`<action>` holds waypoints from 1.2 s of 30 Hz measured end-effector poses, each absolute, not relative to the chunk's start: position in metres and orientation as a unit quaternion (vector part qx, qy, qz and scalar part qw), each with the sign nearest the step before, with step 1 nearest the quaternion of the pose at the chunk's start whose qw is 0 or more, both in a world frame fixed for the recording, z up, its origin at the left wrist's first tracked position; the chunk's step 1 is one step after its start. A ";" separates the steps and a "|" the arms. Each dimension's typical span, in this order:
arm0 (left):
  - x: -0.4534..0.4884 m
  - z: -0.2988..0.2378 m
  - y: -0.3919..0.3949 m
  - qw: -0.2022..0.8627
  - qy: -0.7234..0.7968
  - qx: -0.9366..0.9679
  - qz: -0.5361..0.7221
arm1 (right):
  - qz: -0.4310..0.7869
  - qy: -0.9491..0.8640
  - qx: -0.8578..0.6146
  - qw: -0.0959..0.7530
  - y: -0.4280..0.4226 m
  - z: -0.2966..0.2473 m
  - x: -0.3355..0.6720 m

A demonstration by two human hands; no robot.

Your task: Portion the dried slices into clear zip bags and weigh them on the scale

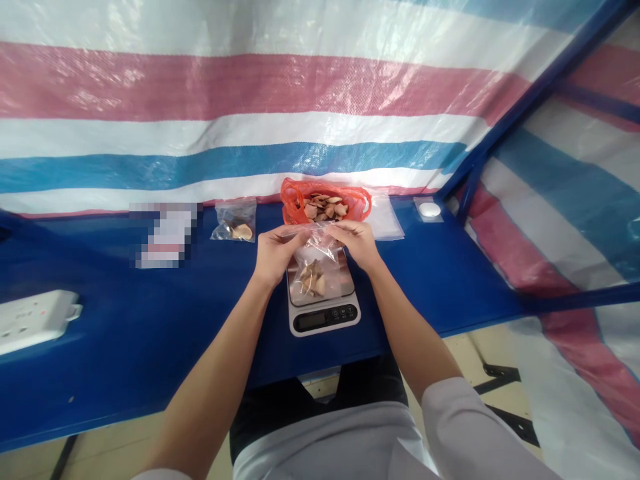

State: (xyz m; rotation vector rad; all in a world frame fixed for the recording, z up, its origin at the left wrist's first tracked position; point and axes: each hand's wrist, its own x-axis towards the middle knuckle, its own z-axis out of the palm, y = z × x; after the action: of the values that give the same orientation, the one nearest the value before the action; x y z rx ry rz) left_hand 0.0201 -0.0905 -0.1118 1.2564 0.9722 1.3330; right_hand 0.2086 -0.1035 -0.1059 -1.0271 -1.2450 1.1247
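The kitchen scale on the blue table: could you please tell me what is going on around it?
A person holds the top of a small clear bag with the left hand and the right hand. Brown, slice-like pieces are inside it. The bag is over the scale; whether it touches is unclear, and no reading is legible. Behind stands an open red bag of similar pieces, and another small bag lies to the left.

place: makeshift work booth | striped tarp walls (250,87) | blue metal frame (500,136) | blue table (200,333) | digital scale (325,311)
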 end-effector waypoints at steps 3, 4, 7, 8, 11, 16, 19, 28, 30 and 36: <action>0.021 -0.111 -0.091 0.512 0.402 0.520 0.553 | 0.472 -0.536 -0.429 0.553 -0.104 -0.105 0.208; 0.021 -0.110 -0.092 0.512 0.403 0.521 0.552 | 0.468 -0.540 -0.429 0.553 -0.104 -0.105 0.208; 0.021 -0.110 -0.093 0.509 0.409 0.522 0.549 | 0.452 -0.551 -0.433 0.552 -0.105 -0.104 0.207; 0.021 -0.110 -0.093 0.506 0.410 0.525 0.548 | 0.448 -0.554 -0.433 0.551 -0.105 -0.104 0.207; 0.020 -0.109 -0.093 0.495 0.410 0.536 0.547 | 0.444 -0.562 -0.432 0.548 -0.106 -0.103 0.207; 0.020 -0.110 -0.092 0.488 0.407 0.548 0.544 | 0.456 -0.560 -0.424 0.546 -0.107 -0.104 0.207; 0.019 -0.111 -0.090 0.497 0.408 0.540 0.543 | 0.451 -0.555 -0.433 0.549 -0.106 -0.106 0.209; 0.020 -0.107 -0.094 0.491 0.399 0.558 0.537 | 0.466 -0.566 -0.414 0.540 -0.107 -0.105 0.206; 0.021 -0.105 -0.095 0.488 0.395 0.566 0.535 | 0.463 -0.571 -0.410 0.540 -0.107 -0.105 0.206; 0.019 -0.110 -0.091 0.495 0.383 0.555 0.548 | 0.422 -0.565 -0.428 0.565 -0.105 -0.105 0.208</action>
State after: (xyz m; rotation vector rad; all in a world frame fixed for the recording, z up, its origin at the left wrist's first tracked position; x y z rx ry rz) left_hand 0.0187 -0.0909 -0.1100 1.3443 0.9277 1.3278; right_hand 0.2081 -0.1049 -0.1055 -1.0062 -1.3289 0.9937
